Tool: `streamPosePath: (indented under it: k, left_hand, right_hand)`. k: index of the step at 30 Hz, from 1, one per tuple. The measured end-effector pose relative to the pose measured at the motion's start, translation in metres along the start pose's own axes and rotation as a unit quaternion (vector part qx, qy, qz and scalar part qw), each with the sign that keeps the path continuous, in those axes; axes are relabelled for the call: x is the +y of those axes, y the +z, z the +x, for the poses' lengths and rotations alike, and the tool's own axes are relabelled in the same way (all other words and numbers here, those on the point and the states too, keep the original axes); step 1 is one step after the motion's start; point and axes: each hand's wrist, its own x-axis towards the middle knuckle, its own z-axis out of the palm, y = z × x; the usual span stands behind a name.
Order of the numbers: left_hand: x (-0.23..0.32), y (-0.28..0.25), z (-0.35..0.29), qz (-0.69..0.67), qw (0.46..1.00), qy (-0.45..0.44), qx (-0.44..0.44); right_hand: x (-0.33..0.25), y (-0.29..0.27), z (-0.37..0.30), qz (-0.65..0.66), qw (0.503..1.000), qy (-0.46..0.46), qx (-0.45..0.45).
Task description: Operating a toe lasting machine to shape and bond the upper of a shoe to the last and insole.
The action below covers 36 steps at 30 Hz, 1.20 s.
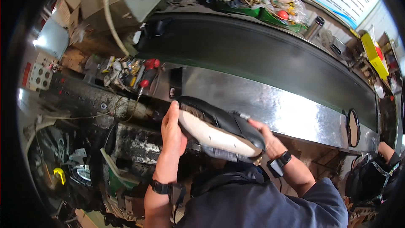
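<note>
A black shoe upper (238, 124) with a pale, bare bottom (215, 135) is held up in front of me, tilted on its side with the bottom turned toward me. My left hand (172, 131) is closed around its left end, thumb up along the edge. On the opposite end, my right hand (270, 140) grips from the far side; its fingers are partly hidden behind the black upper. Another dark-edged shoe with a pale bottom (353, 128) stands at the right end of the shiny metal ledge (270, 101).
Beyond the ledge runs a wide dark conveyor belt (253, 52). Green bins (274, 17) of clutter line its far side. A red-handled tool (149, 69) lies among small items at left, above a grimy machine (139, 143). Another person's arm (386, 152) shows at far right.
</note>
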Motion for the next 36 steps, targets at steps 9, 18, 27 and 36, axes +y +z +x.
streamPosePath:
  k: [9,18,27,36]
  left_hand:
    - [-0.126,-0.093,0.044,0.414,0.910,-0.004,-0.015]
    - [-0.105,-0.124,0.084,0.339,0.938,-0.049,0.059]
    - [-0.032,-0.015,0.316,0.547,0.823,0.120,-0.088]
    - [0.079,-0.128,0.579,0.614,0.760,0.183,0.110]
  right_hand:
    - [-0.247,-0.153,-0.053,-0.240,0.791,-0.438,0.354]
    - [-0.173,-0.262,0.053,-0.489,0.638,-0.455,0.382]
    - [-0.032,-0.087,0.078,-0.929,0.276,-0.230,0.090]
    - [-0.055,-0.144,0.018,-0.684,0.526,-0.237,0.445]
